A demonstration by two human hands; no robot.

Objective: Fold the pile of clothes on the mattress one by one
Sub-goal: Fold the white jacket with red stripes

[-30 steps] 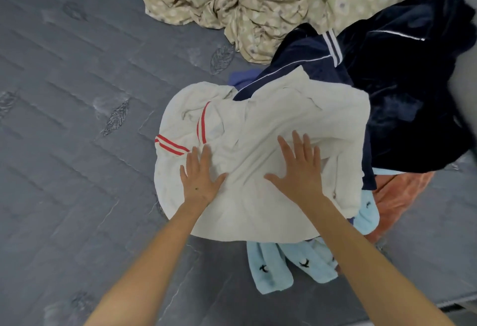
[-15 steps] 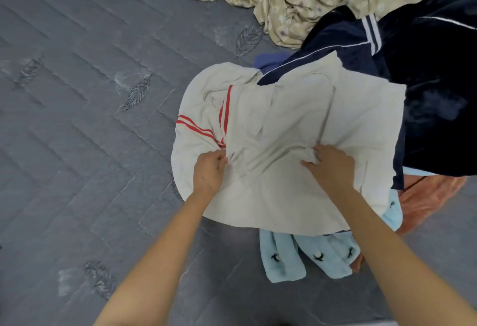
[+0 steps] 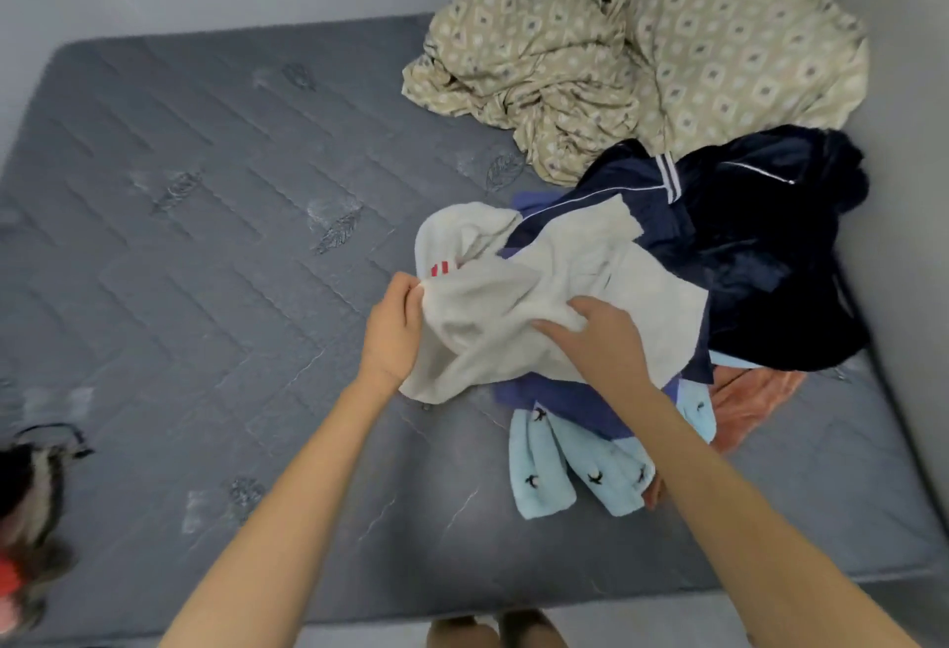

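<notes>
I note left hand [image 3: 393, 326] and right hand [image 3: 603, 339] each gripping a fistful of the cream garment [image 3: 554, 283], which lies atop the clothes pile [image 3: 760, 262] on the mattress [image 3: 205, 262], right side.

The left hand [image 3: 393, 326] and the right hand [image 3: 601, 339], flat before, now grip the cream garment [image 3: 565, 277]. It is bunched up between them, uncovering a blue garment [image 3: 565, 401] under the right wrist.
</notes>
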